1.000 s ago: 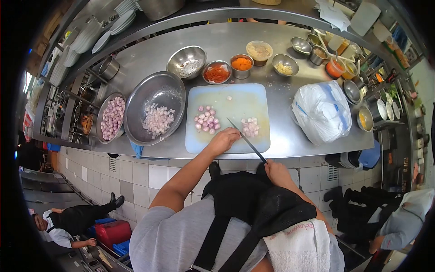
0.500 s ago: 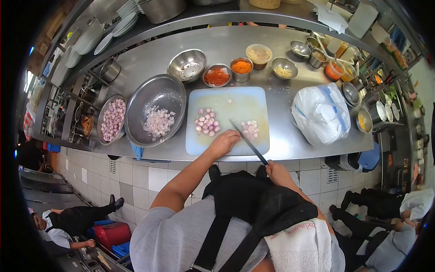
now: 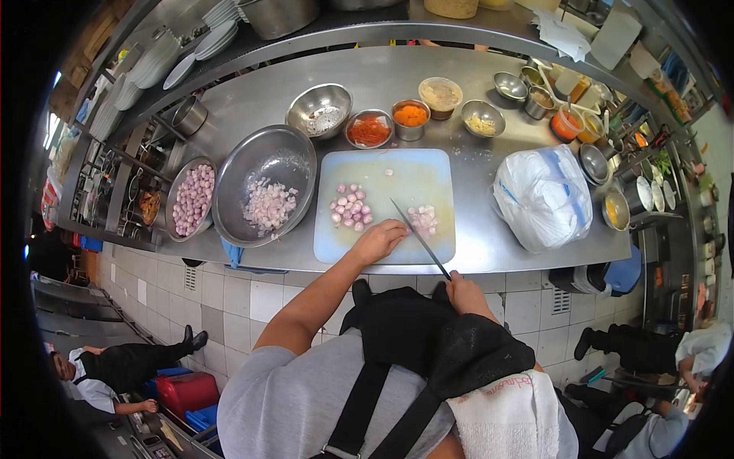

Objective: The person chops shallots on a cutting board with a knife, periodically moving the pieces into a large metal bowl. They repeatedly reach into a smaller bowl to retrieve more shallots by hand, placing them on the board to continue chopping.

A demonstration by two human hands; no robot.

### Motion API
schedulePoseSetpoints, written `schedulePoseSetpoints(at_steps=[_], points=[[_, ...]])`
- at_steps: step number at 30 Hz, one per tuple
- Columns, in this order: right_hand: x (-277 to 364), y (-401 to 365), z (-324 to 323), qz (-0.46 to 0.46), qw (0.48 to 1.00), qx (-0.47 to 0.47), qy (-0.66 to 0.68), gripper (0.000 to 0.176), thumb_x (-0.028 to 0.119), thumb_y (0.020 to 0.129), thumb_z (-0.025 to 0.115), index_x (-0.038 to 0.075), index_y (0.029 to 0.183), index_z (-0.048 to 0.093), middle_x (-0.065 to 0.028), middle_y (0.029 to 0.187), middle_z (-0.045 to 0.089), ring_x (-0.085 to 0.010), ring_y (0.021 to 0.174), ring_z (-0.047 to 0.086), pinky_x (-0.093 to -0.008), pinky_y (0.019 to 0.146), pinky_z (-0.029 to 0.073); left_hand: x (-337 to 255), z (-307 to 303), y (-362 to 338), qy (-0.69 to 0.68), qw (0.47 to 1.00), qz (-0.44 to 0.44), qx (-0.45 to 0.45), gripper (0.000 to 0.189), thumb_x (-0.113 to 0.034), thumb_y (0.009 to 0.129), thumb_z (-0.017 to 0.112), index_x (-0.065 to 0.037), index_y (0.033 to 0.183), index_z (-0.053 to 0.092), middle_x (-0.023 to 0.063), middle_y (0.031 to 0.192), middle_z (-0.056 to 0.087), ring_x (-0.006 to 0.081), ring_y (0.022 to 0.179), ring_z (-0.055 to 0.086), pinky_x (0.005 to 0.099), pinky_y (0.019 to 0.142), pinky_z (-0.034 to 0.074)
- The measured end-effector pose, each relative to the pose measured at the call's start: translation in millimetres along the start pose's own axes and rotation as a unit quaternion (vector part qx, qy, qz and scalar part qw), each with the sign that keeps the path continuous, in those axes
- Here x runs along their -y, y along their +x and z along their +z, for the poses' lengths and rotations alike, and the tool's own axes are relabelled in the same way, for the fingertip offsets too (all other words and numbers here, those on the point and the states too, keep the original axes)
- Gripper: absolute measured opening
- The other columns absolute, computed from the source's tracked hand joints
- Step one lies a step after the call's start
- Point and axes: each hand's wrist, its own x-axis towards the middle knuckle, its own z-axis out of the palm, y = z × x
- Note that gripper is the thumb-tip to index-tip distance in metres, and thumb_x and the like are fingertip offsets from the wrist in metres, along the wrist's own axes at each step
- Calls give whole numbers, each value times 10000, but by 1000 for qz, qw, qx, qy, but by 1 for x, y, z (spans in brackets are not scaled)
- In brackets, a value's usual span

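Note:
My right hand (image 3: 463,292) is closed round the handle of a knife (image 3: 421,240), whose blade angles up and left over the cutting board (image 3: 386,162). Beside the blade, my left hand (image 3: 381,241) has its fingers pressed together on a small shallot at the board's near edge; the shallot is mostly hidden. Whole peeled shallots (image 3: 351,206) lie on the board's left half. Chopped shallot (image 3: 423,220) sits right of the blade. To the left, a large steel bowl (image 3: 229,183) holds more chopped shallot (image 3: 269,205).
A bowl of whole shallots (image 3: 193,200) stands far left. Behind the board are a bowl of red slices (image 3: 368,131) and a cup of orange food (image 3: 410,116). A white plastic bag (image 3: 541,197) sits right. Other people (image 3: 115,375) are at both sides.
The camera view has shifted slightly. At the right, the co-workers have changed posture. My hands and the knife stay in nearly the same place over the board.

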Motion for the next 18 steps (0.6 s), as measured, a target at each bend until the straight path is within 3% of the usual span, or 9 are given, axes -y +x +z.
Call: schedulePoseSetpoints(at_steps=[5,13,18], points=[[18,-13,-26,-4,999,5,-35,286,281,1072,554,45,1228,595,-301,882,736,-541,848,711,-651,792,555,8,4,5,16,1000,2,21,143,-7,908,722,-29,1042,766,97,1113,738,302,1055,714,416,898,592],[11,0,-14,-40,998,-20,-48,273,276,1073,552,43,1208,596,-290,846,730,-533,815,706,-651,768,549,11,1,3,31,999,8,31,145,-44,935,662,-27,1027,772,91,1145,747,302,1079,711,412,919,598],[0,10,-6,-28,999,-11,-22,241,268,1074,553,44,1155,593,-292,850,725,-541,810,696,-650,764,545,12,5,2,23,1000,18,11,166,31,873,701,-27,1016,760,101,1140,747,303,1079,716,407,923,599]])
